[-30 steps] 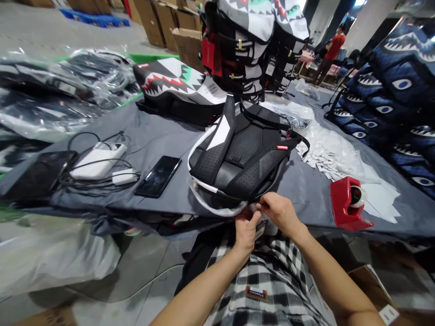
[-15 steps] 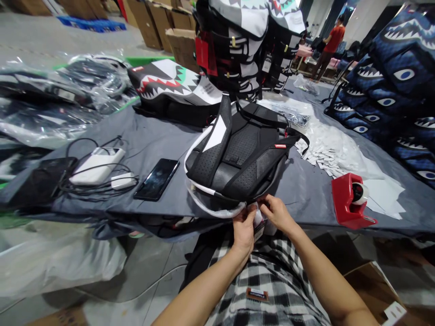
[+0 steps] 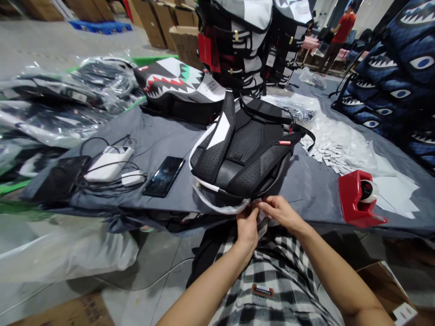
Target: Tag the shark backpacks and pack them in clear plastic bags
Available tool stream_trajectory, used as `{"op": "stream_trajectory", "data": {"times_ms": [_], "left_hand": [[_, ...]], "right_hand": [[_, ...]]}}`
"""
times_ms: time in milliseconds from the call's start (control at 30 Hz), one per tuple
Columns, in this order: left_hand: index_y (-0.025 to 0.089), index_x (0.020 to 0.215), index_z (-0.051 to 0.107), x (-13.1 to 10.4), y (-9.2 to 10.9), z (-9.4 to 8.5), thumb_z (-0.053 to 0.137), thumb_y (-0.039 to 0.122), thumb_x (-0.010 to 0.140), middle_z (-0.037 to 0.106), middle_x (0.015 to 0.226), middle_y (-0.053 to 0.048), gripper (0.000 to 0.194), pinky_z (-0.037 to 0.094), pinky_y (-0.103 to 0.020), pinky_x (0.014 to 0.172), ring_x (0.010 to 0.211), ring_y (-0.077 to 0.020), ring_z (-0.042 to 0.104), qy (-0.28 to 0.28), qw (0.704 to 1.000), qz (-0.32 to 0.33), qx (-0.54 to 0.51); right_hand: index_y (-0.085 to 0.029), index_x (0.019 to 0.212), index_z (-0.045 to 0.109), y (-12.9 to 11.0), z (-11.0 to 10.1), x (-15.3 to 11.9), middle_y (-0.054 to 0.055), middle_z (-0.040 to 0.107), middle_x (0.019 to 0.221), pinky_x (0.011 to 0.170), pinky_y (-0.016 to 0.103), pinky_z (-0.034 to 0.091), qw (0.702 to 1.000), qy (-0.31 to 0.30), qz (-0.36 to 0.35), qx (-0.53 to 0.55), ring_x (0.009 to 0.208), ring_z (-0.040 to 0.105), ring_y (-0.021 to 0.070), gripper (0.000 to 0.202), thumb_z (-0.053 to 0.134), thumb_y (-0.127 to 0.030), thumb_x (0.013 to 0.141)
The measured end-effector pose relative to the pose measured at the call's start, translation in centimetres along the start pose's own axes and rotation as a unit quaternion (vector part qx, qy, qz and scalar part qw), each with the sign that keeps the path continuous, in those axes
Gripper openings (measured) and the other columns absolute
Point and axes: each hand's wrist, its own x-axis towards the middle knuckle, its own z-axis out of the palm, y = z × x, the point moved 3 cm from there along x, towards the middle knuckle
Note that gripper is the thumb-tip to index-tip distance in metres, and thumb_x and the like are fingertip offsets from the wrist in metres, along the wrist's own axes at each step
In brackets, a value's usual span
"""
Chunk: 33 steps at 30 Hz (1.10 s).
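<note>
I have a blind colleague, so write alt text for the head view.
A person's left hand and right hand are close together at the near edge of a black backpack lying straps up on a gray tablecloth. A phone and a white device lie left of it, a red tape dispenser stands right, and stacked bags rise behind.

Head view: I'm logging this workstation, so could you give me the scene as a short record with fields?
Centre: black backpack, strap side up, on a gray cloth
Left hand: fingers at the backpack's near edge; whether they pinch anything is hard to tell
Right hand: fingertips close beside the left hand's; hold unclear
Left of backpack: dark phone, then a white device among cables
Right of backpack: red tape dispenser, loose white slips
Behind: shark-print bag
</note>
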Motion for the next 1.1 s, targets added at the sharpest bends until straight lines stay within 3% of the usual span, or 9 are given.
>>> {"op": "stream_trajectory", "data": {"times_ms": [167, 267, 300, 367, 467, 567, 667, 900, 1100], "left_hand": [[0.019, 0.105, 0.071, -1.2, 0.8, -1.1, 0.083, 0.048, 0.071, 0.073, 0.114, -0.009, 0.046, 0.048, -0.040, 0.105, 0.110, -0.0228, 0.068, -0.039, 0.996, -0.004, 0.081], [0.021, 0.118, 0.069, -3.3, 3.4, -4.2, 0.068, 0.041, 0.089, 0.071, 0.123, -0.011, 0.035, 0.050, -0.039, 0.104, 0.116, -0.0237, 0.066, -0.097, 0.959, 0.086, 0.251], [0.023, 0.119, 0.068, -4.0, 4.6, -5.3, 0.066, 0.034, 0.091, 0.071, 0.123, -0.010, 0.030, 0.051, -0.038, 0.103, 0.116, -0.0229, 0.066, -0.120, 0.925, 0.163, 0.323], [0.025, 0.126, 0.065, -5.2, 6.9, -7.3, 0.064, 0.019, 0.092, 0.071, 0.122, -0.007, 0.035, 0.051, -0.037, 0.104, 0.117, -0.0211, 0.066, -0.171, 0.803, 0.354, 0.448], [0.020, 0.143, 0.051, -5.0, 8.5, -9.0, 0.063, 0.010, 0.090, 0.070, 0.126, -0.011, 0.056, 0.044, -0.040, 0.112, 0.127, -0.0228, 0.060, -0.213, 0.582, 0.552, 0.558], [0.014, 0.149, 0.042, -2.8, 8.5, -9.5, 0.064, 0.013, 0.090, 0.068, 0.129, -0.016, 0.062, 0.036, -0.042, 0.119, 0.132, -0.0244, 0.056, -0.199, 0.469, 0.612, 0.605], [0.018, 0.148, 0.045, -0.9, 8.3, -9.5, 0.064, 0.017, 0.091, 0.070, 0.126, -0.014, 0.059, 0.037, -0.042, 0.118, 0.128, -0.0244, 0.060, -0.192, 0.453, 0.626, 0.605], [0.022, 0.125, 0.063, 2.4, 8.8, -9.1, 0.052, 0.010, 0.095, 0.076, 0.102, -0.009, 0.034, 0.056, -0.039, 0.095, 0.097, -0.0202, 0.072, -0.268, 0.487, 0.598, 0.577], [0.017, 0.096, 0.066, 0.4, 10.4, -5.2, 0.046, 0.014, 0.099, 0.067, 0.076, -0.006, 0.020, 0.050, -0.032, 0.070, 0.072, -0.0170, 0.061, -0.302, 0.465, 0.568, 0.608]], "right_hand": [[-0.020, 0.052, 0.048, -0.3, -0.4, 0.9, -0.003, 0.044, 0.044, 0.045, 0.023, 0.030, 0.995, -0.079, 0.006, -0.054, 0.043, 0.036, 0.0085, 0.067, 0.050, -0.080, 0.082], [-0.018, 0.070, 0.066, -1.6, -1.0, -0.6, 0.002, 0.059, 0.054, 0.050, 0.024, 0.038, 0.965, 0.088, -0.092, -0.230, 0.049, 0.051, 0.0126, 0.052, 0.055, -0.063, 0.091], [-0.018, 0.079, 0.071, -2.1, -0.9, -1.4, 0.004, 0.064, 0.060, 0.053, 0.025, 0.041, 0.934, 0.157, -0.144, -0.285, 0.053, 0.056, 0.0138, 0.042, 0.057, -0.055, 0.094], [-0.020, 0.096, 0.074, -2.9, 0.4, -2.8, 0.007, 0.072, 0.075, 0.061, 0.025, 0.047, 0.869, 0.213, -0.267, -0.358, 0.065, 0.063, 0.0152, 0.026, 0.054, -0.036, 0.099], [-0.018, 0.117, 0.070, -2.8, 3.7, -3.5, 0.010, 0.076, 0.101, 0.070, 0.026, 0.054, 0.798, 0.136, -0.420, -0.410, 0.083, 0.069, 0.0164, 0.030, 0.044, -0.018, 0.102], [-0.013, 0.135, 0.059, -2.1, 5.6, -3.0, 0.014, 0.071, 0.123, 0.072, 0.028, 0.056, 0.761, 0.100, -0.445, -0.461, 0.092, 0.068, 0.0181, 0.039, 0.037, -0.014, 0.103], [-0.014, 0.142, 0.052, -1.5, 5.8, -2.6, 0.015, 0.068, 0.128, 0.075, 0.029, 0.056, 0.753, 0.091, -0.434, -0.485, 0.095, 0.068, 0.0179, 0.043, 0.035, -0.013, 0.103], [-0.014, 0.136, 0.057, -0.6, 5.5, -1.5, 0.015, 0.070, 0.123, 0.070, 0.031, 0.050, 0.748, 0.102, -0.430, -0.494, 0.089, 0.066, 0.0185, 0.038, 0.044, -0.011, 0.100], [-0.018, 0.098, 0.067, -0.9, 5.5, -0.4, 0.009, 0.073, 0.093, 0.055, 0.031, 0.034, 0.736, 0.131, -0.380, -0.544, 0.063, 0.058, 0.0148, 0.015, 0.054, -0.011, 0.096]]}}
